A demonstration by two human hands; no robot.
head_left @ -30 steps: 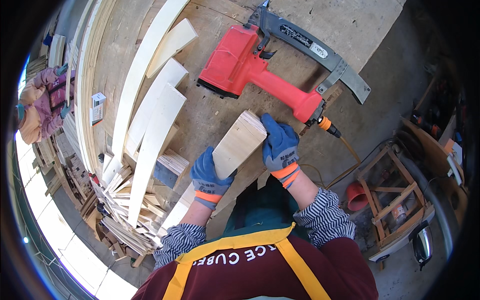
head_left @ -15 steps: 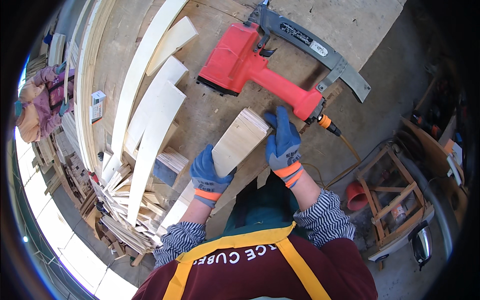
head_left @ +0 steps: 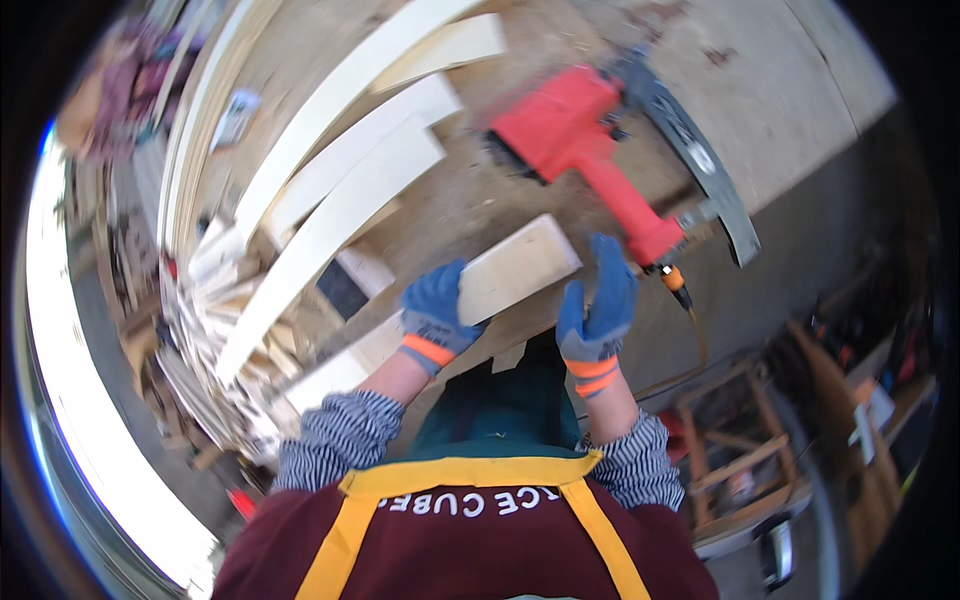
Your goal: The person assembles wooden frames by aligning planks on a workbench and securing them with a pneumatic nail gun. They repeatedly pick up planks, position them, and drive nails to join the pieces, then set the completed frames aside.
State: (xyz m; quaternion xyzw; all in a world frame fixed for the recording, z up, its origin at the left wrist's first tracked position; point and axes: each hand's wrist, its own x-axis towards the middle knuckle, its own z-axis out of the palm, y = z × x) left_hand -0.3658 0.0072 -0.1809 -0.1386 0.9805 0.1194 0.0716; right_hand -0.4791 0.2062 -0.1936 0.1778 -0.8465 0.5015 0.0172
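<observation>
In blue-coated gloves with orange cuffs, both hands are over the workbench. My left hand (head_left: 437,308) is wrapped round the near end of a stack of pale wooden boards (head_left: 522,268), which slants up to the right. Off the stack's far end, my right hand (head_left: 600,312) has its thumb and fingers apart with nothing in them. A red nail gun (head_left: 590,150) with a long grey magazine lies just beyond that hand, an orange hose fitting (head_left: 672,278) at its handle end.
Curved pale wood strips (head_left: 335,235) fan across the bench's left side, near a dark-faced block (head_left: 343,290). Scrap wood (head_left: 230,300) is heaped farther left. A wooden frame (head_left: 740,450) stands on the floor at right. Motion blurs the view.
The whole view has turned and shifted, so the nail gun appears farther right. My right hand has drawn away from the board stack's end. My left hand keeps its hold.
</observation>
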